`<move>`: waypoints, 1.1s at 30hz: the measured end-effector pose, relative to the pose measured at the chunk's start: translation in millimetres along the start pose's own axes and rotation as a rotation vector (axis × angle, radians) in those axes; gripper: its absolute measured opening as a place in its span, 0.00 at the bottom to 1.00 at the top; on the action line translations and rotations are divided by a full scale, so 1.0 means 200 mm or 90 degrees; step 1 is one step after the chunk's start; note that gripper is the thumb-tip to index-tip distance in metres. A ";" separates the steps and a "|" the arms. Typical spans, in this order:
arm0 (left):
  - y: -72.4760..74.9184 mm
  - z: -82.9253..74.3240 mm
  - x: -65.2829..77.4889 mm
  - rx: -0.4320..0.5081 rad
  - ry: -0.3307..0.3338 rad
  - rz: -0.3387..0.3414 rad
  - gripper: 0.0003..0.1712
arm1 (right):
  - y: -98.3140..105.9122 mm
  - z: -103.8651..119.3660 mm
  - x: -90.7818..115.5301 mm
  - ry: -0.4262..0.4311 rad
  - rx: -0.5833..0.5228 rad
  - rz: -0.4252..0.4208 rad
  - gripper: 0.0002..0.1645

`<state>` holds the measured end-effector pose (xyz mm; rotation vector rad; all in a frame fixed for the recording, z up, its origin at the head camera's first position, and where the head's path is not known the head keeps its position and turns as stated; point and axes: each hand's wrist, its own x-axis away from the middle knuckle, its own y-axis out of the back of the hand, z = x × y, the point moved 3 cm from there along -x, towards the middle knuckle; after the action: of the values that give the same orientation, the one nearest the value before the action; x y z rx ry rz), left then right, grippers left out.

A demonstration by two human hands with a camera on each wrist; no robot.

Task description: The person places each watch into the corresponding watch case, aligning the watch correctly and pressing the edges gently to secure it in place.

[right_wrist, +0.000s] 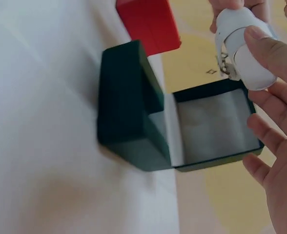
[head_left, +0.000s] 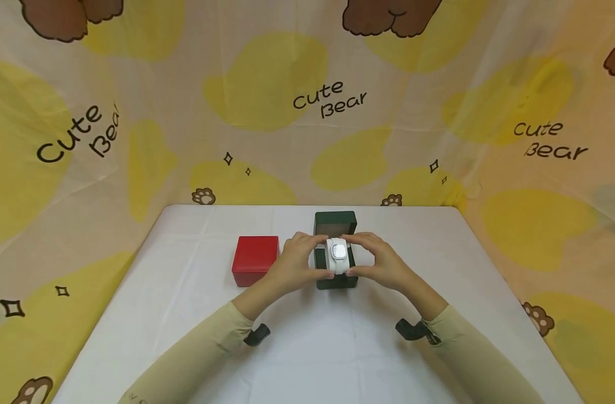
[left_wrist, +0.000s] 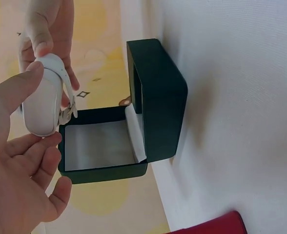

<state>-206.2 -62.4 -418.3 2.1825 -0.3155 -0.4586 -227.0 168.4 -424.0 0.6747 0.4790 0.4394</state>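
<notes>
A white wristwatch (head_left: 339, 252) with a square face is wrapped round a white cushion (left_wrist: 41, 107). My left hand (head_left: 296, 262) pinches one end of the cushion between thumb and fingers. At the other end, my right hand (head_left: 384, 266) pinches it the same way. Together they hold it above the lower part of an open dark green box (head_left: 336, 284), whose lid stands raised at the back. In the left wrist view, the strap's buckle (left_wrist: 66, 115) hangs beneath the cushion. Pale lining (right_wrist: 216, 126) shows inside the lid in the right wrist view.
A closed red box (head_left: 255, 258) sits just left of the green box, close to my left forearm. The white-covered table (head_left: 307, 359) ends at the back against a yellow-patterned cloth (head_left: 267, 140) printed with bears.
</notes>
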 end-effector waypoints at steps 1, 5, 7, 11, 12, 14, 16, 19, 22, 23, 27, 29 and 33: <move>-0.01 0.00 0.00 -0.007 0.005 0.006 0.46 | 0.00 -0.01 0.00 -0.001 0.000 0.003 0.47; -0.03 0.00 -0.03 -0.029 0.008 0.013 0.46 | -0.01 -0.05 0.00 0.004 0.004 0.012 0.47; -0.03 0.01 -0.04 -0.033 0.005 0.014 0.46 | -0.01 -0.07 0.00 0.002 0.009 0.017 0.47; -0.05 0.03 -0.07 -0.040 0.006 0.022 0.45 | -0.02 -0.09 -0.02 -0.005 0.022 0.029 0.47; -0.06 0.04 -0.08 -0.043 0.008 0.025 0.45 | -0.02 -0.10 -0.02 -0.009 0.026 0.031 0.47; -0.08 0.05 -0.09 -0.046 0.016 0.036 0.46 | -0.02 -0.11 -0.02 -0.017 0.030 0.032 0.47; -0.09 0.05 -0.10 -0.044 0.022 0.047 0.46 | -0.03 -0.13 -0.02 -0.025 0.033 0.034 0.47; -0.11 0.06 -0.12 -0.039 0.035 0.061 0.46 | -0.03 -0.15 -0.03 -0.036 0.037 0.039 0.47; -0.12 0.07 -0.13 -0.037 0.047 0.067 0.45 | -0.04 -0.17 -0.04 -0.046 0.042 0.049 0.47; -0.12 0.07 -0.14 -0.037 0.050 0.068 0.45 | -0.05 -0.17 -0.04 -0.049 0.043 0.051 0.47; -0.15 0.09 -0.16 -0.033 0.060 0.069 0.44 | -0.06 -0.20 -0.06 -0.070 0.051 0.057 0.47; -0.16 0.11 -0.16 -0.026 0.069 0.070 0.44 | -0.06 -0.20 -0.06 -0.079 0.055 0.061 0.47; -0.19 0.14 -0.17 -0.017 0.083 0.076 0.45 | -0.08 -0.22 -0.07 -0.083 0.068 0.073 0.47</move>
<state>-246.6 -45.7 -456.4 2.1421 -0.3633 -0.2526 -259.2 171.6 -460.5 0.8316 0.3428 0.4768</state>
